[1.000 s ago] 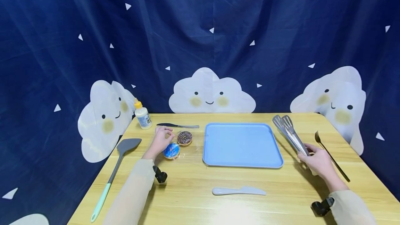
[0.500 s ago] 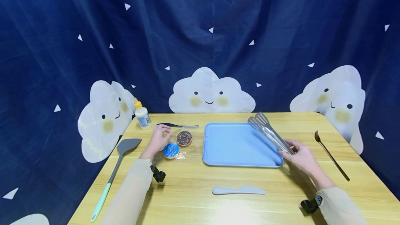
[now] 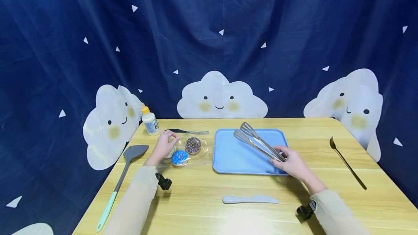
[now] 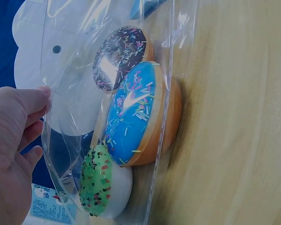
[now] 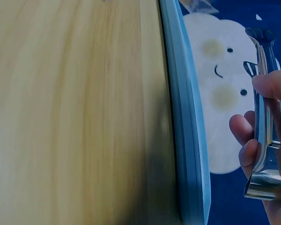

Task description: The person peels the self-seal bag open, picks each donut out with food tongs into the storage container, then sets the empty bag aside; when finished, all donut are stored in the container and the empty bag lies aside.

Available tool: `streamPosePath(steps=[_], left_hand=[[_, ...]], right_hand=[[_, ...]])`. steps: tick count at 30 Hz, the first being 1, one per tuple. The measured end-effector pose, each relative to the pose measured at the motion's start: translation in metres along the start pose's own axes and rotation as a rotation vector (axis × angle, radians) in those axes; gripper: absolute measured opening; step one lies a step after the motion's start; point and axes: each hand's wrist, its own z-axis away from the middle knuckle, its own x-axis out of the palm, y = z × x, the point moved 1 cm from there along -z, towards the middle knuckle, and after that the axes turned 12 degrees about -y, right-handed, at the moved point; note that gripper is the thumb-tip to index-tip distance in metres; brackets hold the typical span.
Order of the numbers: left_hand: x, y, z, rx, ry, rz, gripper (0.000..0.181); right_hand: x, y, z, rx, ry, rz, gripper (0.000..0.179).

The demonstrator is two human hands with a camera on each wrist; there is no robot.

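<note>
My left hand pinches the edge of a clear plastic bag at the table's left. Three toy donuts lie in or under the film: a chocolate donut, a blue donut and a green donut, which my hand partly hides in the head view. Metal tongs are gripped near their hinged end by my right hand. Their slotted tips spread apart above a light blue tray, pointing towards the far left.
A grey spatula with a mint handle lies at the left, near a yellow-capped bottle. Behind the donuts is a dark-bladed knife. A white plastic knife lies in front of the tray, a dark fork at right.
My right hand has carried the tongs leftward from beside the tray to over it. The left hand has shifted slightly, still at the bag, and the green donut now shows beside it.
</note>
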Motion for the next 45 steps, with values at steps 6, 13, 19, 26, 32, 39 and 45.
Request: streamPosePath(steps=[6,13,19,26,32,39,45], left_hand=[[-0.001,-0.002,-0.001,0.003,0.012,-0.009,0.013],[0.001,-0.004,0.001,0.026,0.028,-0.024,0.013],[0.005,-0.006,0.002,0.03,0.038,-0.027,0.014],[0.007,-0.007,0.001,0.039,0.06,-0.013,0.013],[0.011,-0.004,0.002,0.023,0.069,-0.005,0.011],[0.014,-0.003,0.003,0.026,0.098,-0.005,0.01],[0.015,-0.005,0.002,0.012,0.118,0.006,0.006]], right_hand=[[0.012,-0.011,-0.013,-0.044,-0.012,0.038,0.046],[0.025,-0.021,-0.03,-0.072,-0.08,0.033,0.047],[0.033,-0.033,-0.039,-0.077,-0.16,0.071,0.046],[0.044,-0.044,-0.051,-0.096,-0.226,0.137,0.048],[0.054,-0.05,-0.059,-0.074,-0.272,0.161,0.05],[0.058,-0.05,-0.063,-0.032,-0.298,0.132,0.05],[0.058,-0.048,-0.063,-0.048,-0.299,0.11,0.045]])
